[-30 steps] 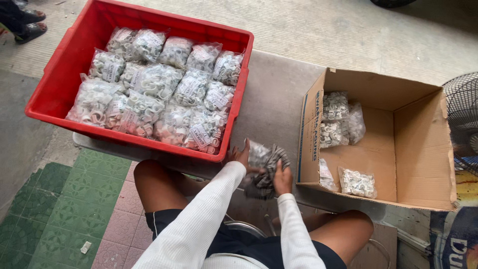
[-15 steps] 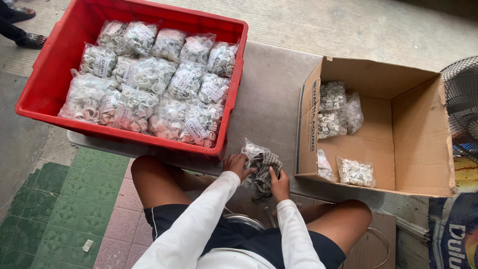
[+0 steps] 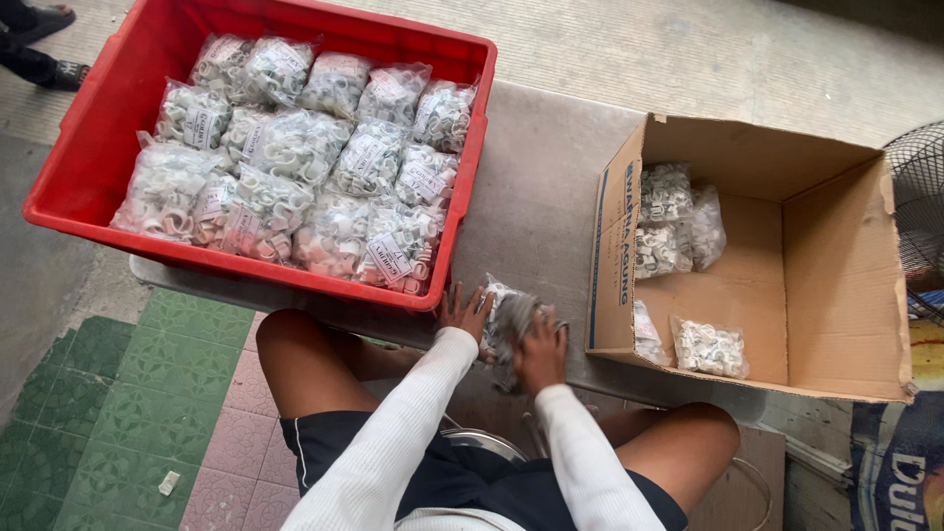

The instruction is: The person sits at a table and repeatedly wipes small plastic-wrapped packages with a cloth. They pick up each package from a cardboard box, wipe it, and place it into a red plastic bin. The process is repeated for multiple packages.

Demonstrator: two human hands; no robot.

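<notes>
A clear plastic bag of small white parts (image 3: 509,317) lies at the front edge of the grey table (image 3: 536,197), and both my hands press on it. My left hand (image 3: 462,313) rests against its left side with fingers spread. My right hand (image 3: 542,352) covers its lower right part, blurred by motion. Just left of my hands stands a red crate (image 3: 464,206) packed with several similar labelled bags (image 3: 295,177). An open cardboard box (image 3: 846,285) sits to the right and holds several of the same bags (image 3: 673,221).
A wire fan guard (image 3: 919,206) shows at the right edge. Someone else's dark shoes (image 3: 39,44) stand at the top left. My bare knees and green and pink floor tiles (image 3: 118,413) lie below the table edge.
The view shifted so crate and box sit higher and more to the left. My hands have kept working the bag at the table edge, with the right hand now on top of it.
</notes>
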